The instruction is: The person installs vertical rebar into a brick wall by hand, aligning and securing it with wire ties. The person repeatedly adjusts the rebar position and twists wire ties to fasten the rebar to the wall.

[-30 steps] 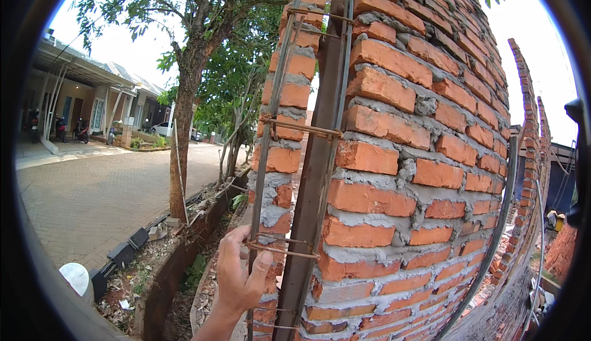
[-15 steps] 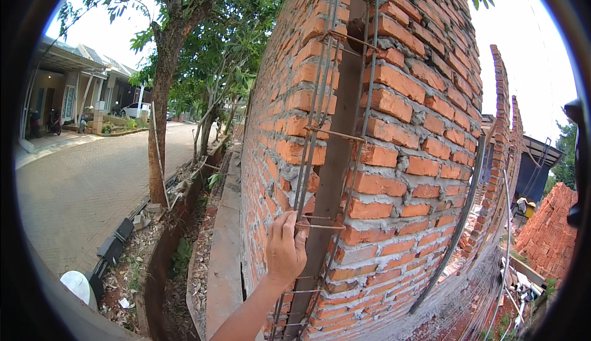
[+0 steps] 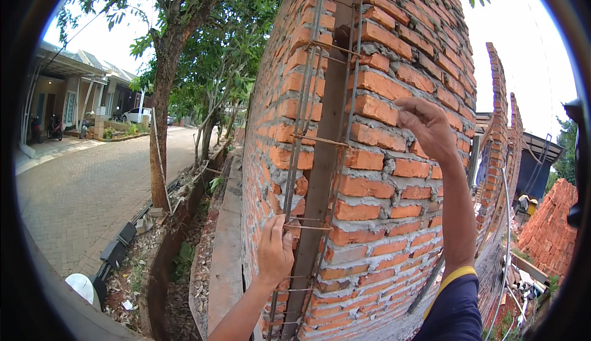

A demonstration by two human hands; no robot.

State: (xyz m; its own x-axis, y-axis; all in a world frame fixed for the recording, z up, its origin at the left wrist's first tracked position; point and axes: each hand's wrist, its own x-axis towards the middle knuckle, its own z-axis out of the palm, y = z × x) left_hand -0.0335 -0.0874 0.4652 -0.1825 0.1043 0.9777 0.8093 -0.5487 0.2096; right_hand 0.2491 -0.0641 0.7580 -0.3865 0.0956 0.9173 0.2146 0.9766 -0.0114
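Observation:
My left hand (image 3: 275, 251) is closed around a vertical steel reinforcing bar (image 3: 290, 184) of the column cage, just by a thin rusty wire tie (image 3: 308, 225). Its fingertips press together at the bar. To the right, my right hand (image 3: 429, 128) is raised in front of the brick wall (image 3: 369, 190), fingers bent, with thumb and forefinger slightly apart and nothing visible in them. A dark navy sleeve with a yellow cuff covers that upper arm. The cage stands in the gap at the wall's corner, before a wooden board (image 3: 324, 165).
A narrow ledge (image 3: 223, 242) and a leaf-strewn drainage ditch (image 3: 161, 267) run along the left, beside a tree trunk (image 3: 161, 138) and a paved road (image 3: 92, 174). At the right lie a brick pile (image 3: 551, 224) and a bent metal bar (image 3: 426, 292) leaning on the wall.
My right hand and arm have come into view from the lower right, up in front of the bricks. The left hand stays on the bar; the view has shifted slightly.

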